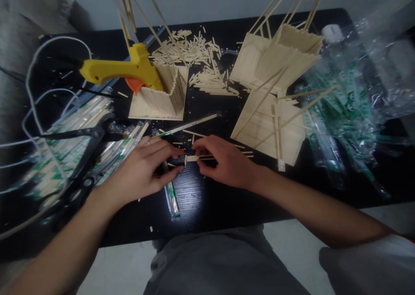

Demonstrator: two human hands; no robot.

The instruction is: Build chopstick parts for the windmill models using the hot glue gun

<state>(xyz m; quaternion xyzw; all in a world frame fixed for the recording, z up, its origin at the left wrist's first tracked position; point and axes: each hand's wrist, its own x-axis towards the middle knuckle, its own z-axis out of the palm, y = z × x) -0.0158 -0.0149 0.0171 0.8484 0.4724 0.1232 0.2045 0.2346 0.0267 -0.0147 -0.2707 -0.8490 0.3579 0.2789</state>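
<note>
Near the middle of the black table, my right hand (220,159) is closed in a pinch on a small bundle of thin wooden sticks (192,158). Their long ends stick out to the right beneath the hand. A short crosspiece (186,161) sits across the bundle's left end. My left hand (152,163) is just left of it, thumb and index finger bent and apart, their tips close to the crosspiece. Whether they touch it I cannot tell. A wrapped chopstick packet (171,195) lies partly under my left hand.
A yellow glue gun (116,68) rests in a stick-built box (171,103). Behind lies a pile of cut stick pieces (194,49). Stick-built panels (259,126) stand right, beside plastic wrappers (350,96). Black-handled cutters (94,133) and a white cable (29,92) lie left.
</note>
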